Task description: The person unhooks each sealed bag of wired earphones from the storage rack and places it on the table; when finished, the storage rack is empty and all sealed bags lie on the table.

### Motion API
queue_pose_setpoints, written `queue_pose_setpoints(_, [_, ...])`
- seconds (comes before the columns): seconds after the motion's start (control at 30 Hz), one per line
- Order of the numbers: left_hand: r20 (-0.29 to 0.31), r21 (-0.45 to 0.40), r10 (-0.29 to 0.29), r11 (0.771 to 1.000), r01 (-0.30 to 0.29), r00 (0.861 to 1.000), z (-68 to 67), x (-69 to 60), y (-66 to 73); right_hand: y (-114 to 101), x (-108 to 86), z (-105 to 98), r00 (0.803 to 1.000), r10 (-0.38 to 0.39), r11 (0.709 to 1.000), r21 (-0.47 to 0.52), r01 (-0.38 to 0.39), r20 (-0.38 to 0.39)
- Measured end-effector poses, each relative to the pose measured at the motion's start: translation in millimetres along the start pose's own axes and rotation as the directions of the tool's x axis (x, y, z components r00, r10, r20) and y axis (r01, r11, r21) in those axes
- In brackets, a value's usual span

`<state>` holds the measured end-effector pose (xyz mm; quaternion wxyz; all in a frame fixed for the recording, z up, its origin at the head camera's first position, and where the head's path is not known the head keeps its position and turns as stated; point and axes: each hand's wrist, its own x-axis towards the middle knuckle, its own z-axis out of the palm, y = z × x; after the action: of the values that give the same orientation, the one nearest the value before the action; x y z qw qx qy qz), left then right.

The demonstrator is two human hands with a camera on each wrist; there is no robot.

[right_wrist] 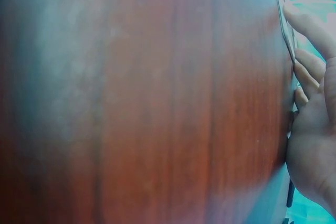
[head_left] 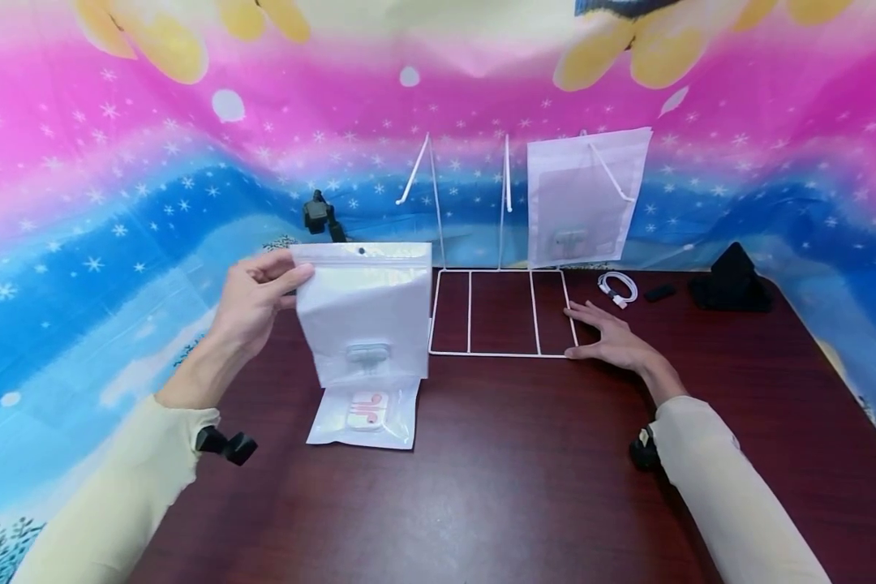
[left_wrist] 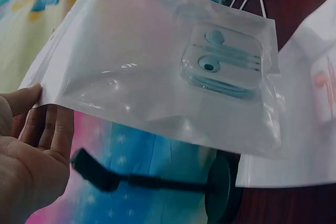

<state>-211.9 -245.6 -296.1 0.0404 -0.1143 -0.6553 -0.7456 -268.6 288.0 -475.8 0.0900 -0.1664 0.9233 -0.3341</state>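
Note:
My left hand [head_left: 259, 296] pinches the upper left edge of a white pouch [head_left: 365, 312], held up with its punched hole at the top. In the left wrist view, earphones in a clear case [left_wrist: 223, 64] show through that pouch [left_wrist: 126, 56], and the thumb and fingers of the hand [left_wrist: 37, 145] are at its edge. Behind its lower end, a second pouch [head_left: 321, 418] with pink-looking earphones lies on the table. My right hand [head_left: 616, 341] touches the right side of the white wire rack's base [head_left: 504, 354], fingers spread; the right wrist view shows this hand [right_wrist: 315, 114] at the wire.
Another white pouch [head_left: 587, 195] hangs on the rack's right hook; the left hook [head_left: 412, 174] and middle hook [head_left: 508, 174] are bare. A coiled white cable [head_left: 618, 289], a small black item [head_left: 659, 293] and a black stand [head_left: 732, 280] sit at the back right. A dark stand [head_left: 319, 212] stands behind the held pouch.

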Motion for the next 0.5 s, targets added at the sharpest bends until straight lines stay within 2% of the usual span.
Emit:
queue_pose_setpoints(0.3, [-0.126,-0.09,-0.008,0.996,-0.003,0.992,-58.2,-10.5,8.5,-1.9,-1.4,3.1,1.0,0.001,1.0,-0.004,-0.001,-0.002])
queue_pose_setpoints(0.5, [-0.211,-0.043,-0.045,0.998,0.037,0.976,-91.5,-17.0,14.3,-0.6,-0.8,1.3,1.0,0.002,1.0,-0.011,-0.002,-0.008])
